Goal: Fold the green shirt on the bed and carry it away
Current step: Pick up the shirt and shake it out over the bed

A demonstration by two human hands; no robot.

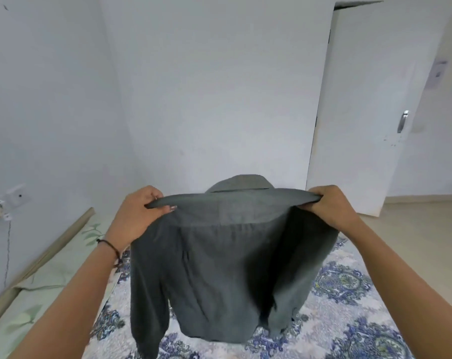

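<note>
Two hands hold the green shirt up in the air by its shoulders. The left hand has its fingers curled over the top of one shoulder with the thumb pressed along the near side of the cloth. The right hand grips the other shoulder in a closed fist, and the fabric bunches into a narrow fold where it meets the fingers. A dark cord band circles the left wrist.

Between the hands the shoulder line is stretched nearly straight and level. The collar stands up behind that edge, on the far side. The cloth is a dull, greyish green, plain and unpatterned, with a seam running across below the shoulders. The body hangs flat and a long sleeve drops down each side, the right one lighter where the light catches it.

The shirt hangs over the bed, whose cover has blue medallions on white; whether the hem touches it cannot be told. A pale green leaf-print sheet lies along the left. Beyond are a white wall and a white door with a metal handle.
</note>
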